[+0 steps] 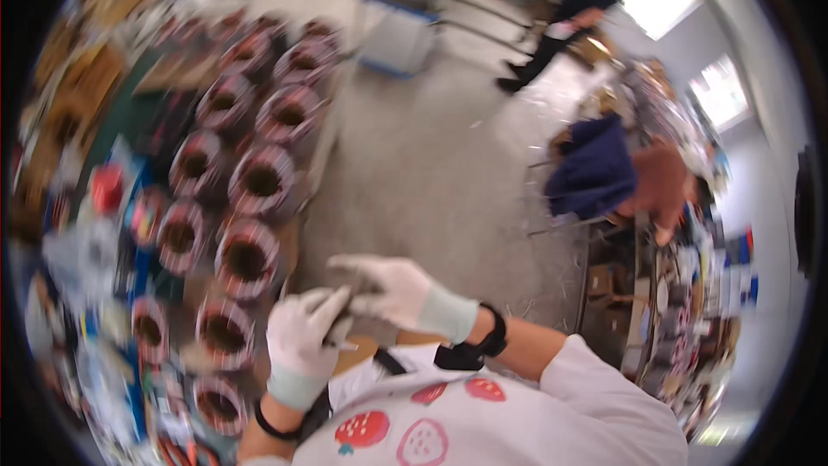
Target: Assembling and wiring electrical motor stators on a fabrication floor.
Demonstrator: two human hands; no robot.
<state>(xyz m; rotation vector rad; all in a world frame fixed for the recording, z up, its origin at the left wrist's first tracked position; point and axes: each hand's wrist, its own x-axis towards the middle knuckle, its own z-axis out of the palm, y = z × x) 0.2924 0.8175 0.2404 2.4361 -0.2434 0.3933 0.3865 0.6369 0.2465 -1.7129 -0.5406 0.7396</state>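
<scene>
Two gloved hands meet low in my head view, just in front of the wearer's shirt (pixel 517 418), drawn in close, I judge, so that fine finger work stays steady and within sight. The left hand (pixel 302 341) has its fingers bent and appears pinched on a small dark object (pixel 338 318); blur keeps me from saying what it is. That object sits between the two hands, beside the right fingertips. The right hand (pixel 401 293) reaches across with its forefinger stretched out and the others curled; I cannot tell whether it grips anything or merely steadies the piece. Pale gloves probably guard the skin while leaving the fingers fairly nimble.

To the left of the hands, ring-shaped rolls (pixel 272 257) in pinkish wrapping fill a bench (pixel 323 151) in two rough columns, their dark centres facing up. Lying flat like that, they likely cannot roll away, and the rows keep each one easy to reach. Further left, a red item (pixel 107 188) sits among blurred clutter. Ahead, the grey floor (pixel 414 164) runs between the work areas, presumably as a walkway; a person in dark clothes (pixel 586 0) is at its far end.
</scene>
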